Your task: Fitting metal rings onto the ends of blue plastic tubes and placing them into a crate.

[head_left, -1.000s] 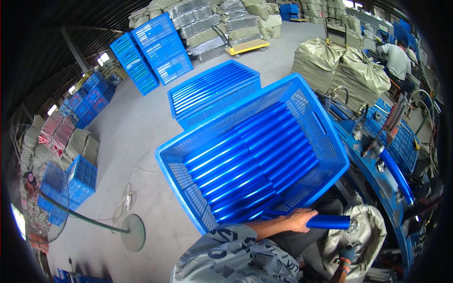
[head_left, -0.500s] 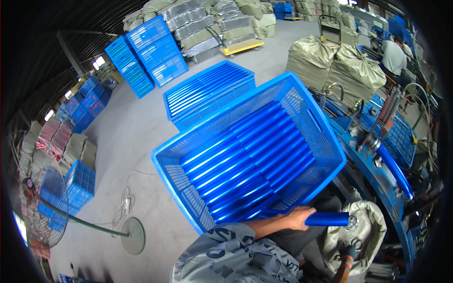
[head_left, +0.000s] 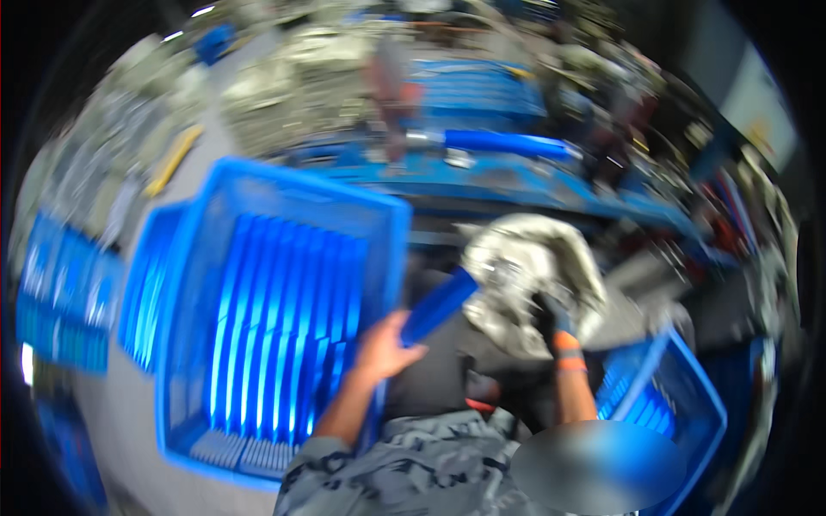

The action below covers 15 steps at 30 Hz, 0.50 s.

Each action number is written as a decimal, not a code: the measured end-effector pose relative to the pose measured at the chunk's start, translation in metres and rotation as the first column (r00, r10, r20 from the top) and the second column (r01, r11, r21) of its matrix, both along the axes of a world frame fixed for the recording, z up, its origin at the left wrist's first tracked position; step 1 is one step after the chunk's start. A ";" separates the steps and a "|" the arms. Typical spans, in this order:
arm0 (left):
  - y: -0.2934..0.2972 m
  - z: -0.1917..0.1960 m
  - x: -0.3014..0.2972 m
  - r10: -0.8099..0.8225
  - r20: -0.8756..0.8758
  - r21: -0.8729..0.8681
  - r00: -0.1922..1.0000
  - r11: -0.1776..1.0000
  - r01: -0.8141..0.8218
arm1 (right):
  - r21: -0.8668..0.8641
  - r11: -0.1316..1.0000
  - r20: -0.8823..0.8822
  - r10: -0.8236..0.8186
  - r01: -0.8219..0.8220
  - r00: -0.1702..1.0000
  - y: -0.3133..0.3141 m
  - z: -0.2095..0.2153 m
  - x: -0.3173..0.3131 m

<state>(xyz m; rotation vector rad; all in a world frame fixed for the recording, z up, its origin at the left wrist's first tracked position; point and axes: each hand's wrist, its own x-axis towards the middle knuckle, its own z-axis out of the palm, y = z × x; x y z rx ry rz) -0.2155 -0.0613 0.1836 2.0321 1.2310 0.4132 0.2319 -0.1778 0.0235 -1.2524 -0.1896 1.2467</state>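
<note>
My left hand [head_left: 386, 347] is closed round one end of a shiny blue tube [head_left: 440, 305], which slants up to the right toward the mouth of a pale woven sack [head_left: 588, 268]. My right hand [head_left: 547, 318], in a dark glove with an orange band at the wrist, reaches into that sack. Its fingers are smeared by motion, and whatever they touch is hidden. Small metallic pieces [head_left: 508, 279] show blurred inside the sack. To the left stands a large blue plastic crate [head_left: 391, 249], with rows of matching blue tubes [head_left: 280, 318] lying in it.
Beyond the sack runs a blue machine bench [head_left: 413, 182] bearing another blue tube [head_left: 508, 144]. A second blue crate [head_left: 701, 387] with tubes stands at the lower right. Behind the large crate is another tube-filled crate [head_left: 146, 292]. Stacked blue crates [head_left: 64, 292] are at far left.
My view has swung to the right, and the picture is now blurred. The tube in my left hand now tilts upward instead of lying level. My right hand is still in the sack.
</note>
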 end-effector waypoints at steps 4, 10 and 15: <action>0.005 0.042 0.040 -0.051 -0.023 0.040 0.998 0.998 0.052 | 0.223 0.974 -0.143 -0.002 0.035 0.990 -0.007 0.038 -0.019; 0.001 0.062 0.081 -0.202 -0.087 0.091 0.976 0.973 0.210 | 0.503 0.845 -0.415 0.052 0.181 0.908 -0.042 0.068 -0.020; -0.006 0.096 0.096 -0.281 -0.169 0.113 0.945 0.947 0.302 | 0.641 0.758 -0.388 0.178 0.125 0.905 -0.042 0.113 -0.036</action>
